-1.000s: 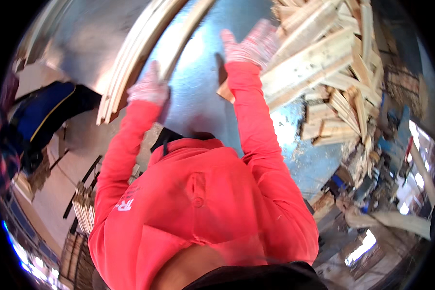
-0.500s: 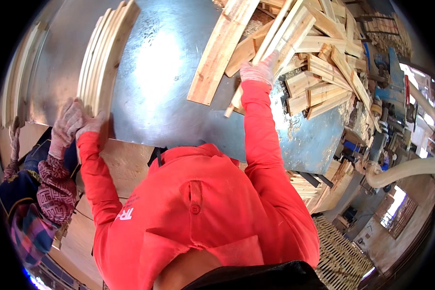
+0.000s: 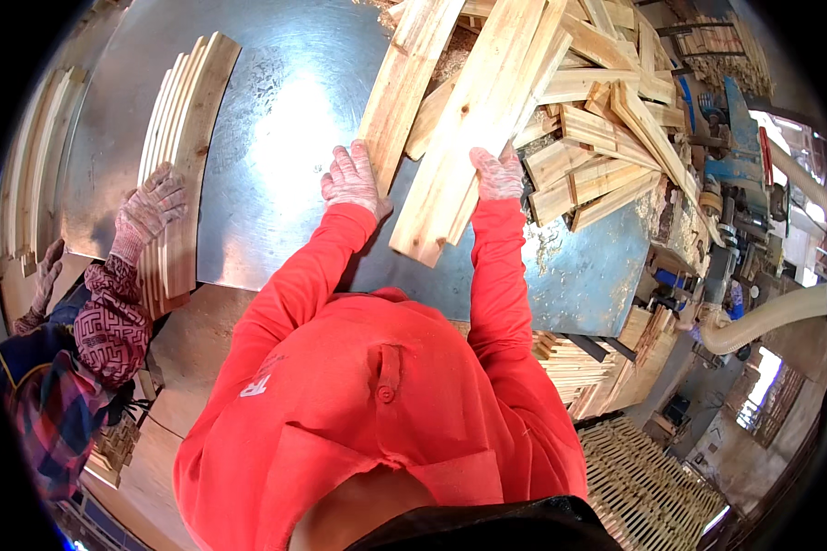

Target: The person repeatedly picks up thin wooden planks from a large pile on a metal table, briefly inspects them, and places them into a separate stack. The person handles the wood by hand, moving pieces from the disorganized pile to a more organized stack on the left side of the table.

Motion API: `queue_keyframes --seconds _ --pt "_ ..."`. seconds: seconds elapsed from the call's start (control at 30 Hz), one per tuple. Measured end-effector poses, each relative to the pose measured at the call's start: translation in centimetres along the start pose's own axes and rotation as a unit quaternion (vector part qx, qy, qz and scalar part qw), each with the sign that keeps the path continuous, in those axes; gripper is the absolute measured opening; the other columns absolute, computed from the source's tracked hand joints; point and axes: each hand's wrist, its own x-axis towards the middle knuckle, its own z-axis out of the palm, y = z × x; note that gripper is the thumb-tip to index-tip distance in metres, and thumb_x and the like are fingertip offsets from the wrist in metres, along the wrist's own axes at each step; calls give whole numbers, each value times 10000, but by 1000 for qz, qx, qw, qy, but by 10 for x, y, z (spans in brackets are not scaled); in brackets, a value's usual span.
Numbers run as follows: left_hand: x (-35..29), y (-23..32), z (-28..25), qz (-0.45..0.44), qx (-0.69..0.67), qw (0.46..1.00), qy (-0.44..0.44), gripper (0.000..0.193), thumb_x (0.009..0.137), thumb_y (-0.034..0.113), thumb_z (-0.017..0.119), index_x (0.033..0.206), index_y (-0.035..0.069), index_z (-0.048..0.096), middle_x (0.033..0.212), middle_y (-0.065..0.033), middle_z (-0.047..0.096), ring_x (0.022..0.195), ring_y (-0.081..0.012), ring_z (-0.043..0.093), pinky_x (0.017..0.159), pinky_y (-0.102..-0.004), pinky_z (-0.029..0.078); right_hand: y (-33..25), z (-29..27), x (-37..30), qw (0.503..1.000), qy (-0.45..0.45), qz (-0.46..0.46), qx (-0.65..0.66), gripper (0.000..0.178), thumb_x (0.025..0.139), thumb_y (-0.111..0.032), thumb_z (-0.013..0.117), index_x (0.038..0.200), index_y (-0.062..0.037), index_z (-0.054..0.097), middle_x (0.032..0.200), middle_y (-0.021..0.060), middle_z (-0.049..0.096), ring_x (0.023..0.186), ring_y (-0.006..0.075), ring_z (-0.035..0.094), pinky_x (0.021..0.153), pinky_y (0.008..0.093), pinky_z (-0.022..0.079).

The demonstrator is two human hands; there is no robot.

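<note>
My right hand point(image 3: 499, 174), in a pale, dusty glove, grips the near right edge of a light wooden board point(image 3: 464, 138). That board lies slanted over the metal table, and another board edge shows beneath it. My left hand point(image 3: 351, 179), gloved too, has its fingers stretched out beside the lower left edge of a second long board point(image 3: 409, 78); the fingertips seem to touch it. To the left, a co-worker's gloved hand point(image 3: 152, 207) rests on a stack of boards point(image 3: 193, 138) standing on edge.
A loose heap of short boards point(image 3: 606, 138) with wood shavings covers the table's right side. More boards point(image 3: 41, 165) stand at the far left. Machinery point(image 3: 735, 174) and a pale hose point(image 3: 772, 317) are beyond the right edge of the metal table point(image 3: 285, 184).
My left hand has left the board stack and moved right to the long board. My right hand has drawn a board nearer and turned it flat. The co-worker's hand is now on the stack.
</note>
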Motion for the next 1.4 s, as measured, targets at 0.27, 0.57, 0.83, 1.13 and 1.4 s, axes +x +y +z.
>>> queue_keyframes --seconds 0.27,0.57,0.83,1.13,1.4 --pt "19 -95 0 185 -699 646 -247 802 721 279 691 1391 -2 352 1251 -220 538 1105 -370 583 951 -477 479 -43 14 -3 861 121 -40 -492 594 897 -423 534 1263 43 511 1109 309 611 1029 428 607 870 447 492" --pt "23 -106 43 89 -710 689 -115 554 813 148 702 1304 -4 496 1117 -107 640 983 -209 630 848 -364 522 -26 113 -68 845 -173 62 -502 747 880 -554 515 1383 -10 417 1194 336 559 1160 411 544 992 443 430" --pt "63 -140 76 251 -534 807 20 493 829 278 716 1184 -35 576 1009 -137 669 875 -238 653 817 -347 519 -1 110 -20 813 29 95 -574 1183 702 -576 738 1519 -103 25 1499 286 225 1338 437 350 1086 462 346" --pt "46 -169 53 -49 -469 881 -37 586 711 405 704 1111 -17 633 962 -210 678 852 -347 655 789 -400 514 36 119 -31 934 -287 205 47 701 698 -251 807 1278 -68 460 1085 164 575 922 306 612 821 429 539" --pt "-36 -207 -43 -183 -24 982 41 796 786 365 698 1427 79 324 1295 -220 529 1161 -385 549 954 -455 454 -28 127 30 934 -332 116 -61 524 782 -56 679 1261 -5 474 1061 146 630 937 297 634 830 409 537"
